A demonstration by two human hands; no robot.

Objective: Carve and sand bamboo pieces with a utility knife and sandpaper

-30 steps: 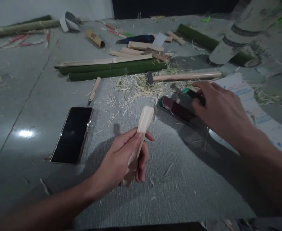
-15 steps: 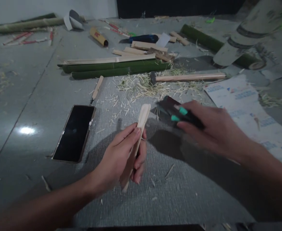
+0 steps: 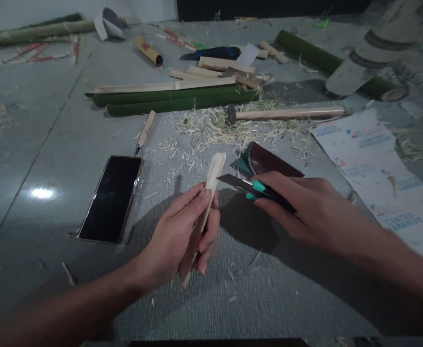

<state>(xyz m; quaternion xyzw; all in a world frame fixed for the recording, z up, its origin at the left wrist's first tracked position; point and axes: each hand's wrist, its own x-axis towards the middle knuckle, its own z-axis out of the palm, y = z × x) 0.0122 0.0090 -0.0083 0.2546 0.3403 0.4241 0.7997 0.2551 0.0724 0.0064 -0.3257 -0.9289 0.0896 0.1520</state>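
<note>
My left hand [image 3: 182, 236] is closed round a pale carved bamboo piece [image 3: 213, 173], held upright over the grey mat [image 3: 269, 284]. My right hand [image 3: 301, 212] grips a utility knife [image 3: 249, 185] with a teal slider, its dark blade pointing left and almost touching the bamboo piece near its upper part. Just behind the knife lies a curled dark red sheet of sandpaper [image 3: 265, 164].
A black phone [image 3: 111, 197] lies left of the mat with a small wooden-handled chisel [image 3: 144, 131] behind it. A hammer [image 3: 287, 113], bamboo shavings [image 3: 215, 127], split green bamboo [image 3: 171, 99] and cut slats lie farther back. A printed paper [image 3: 377, 168] is on the right.
My right hand lifted the utility knife from beside the sandpaper and carried it left to the bamboo piece. The left hand kept hold of the piece and turned it slightly.
</note>
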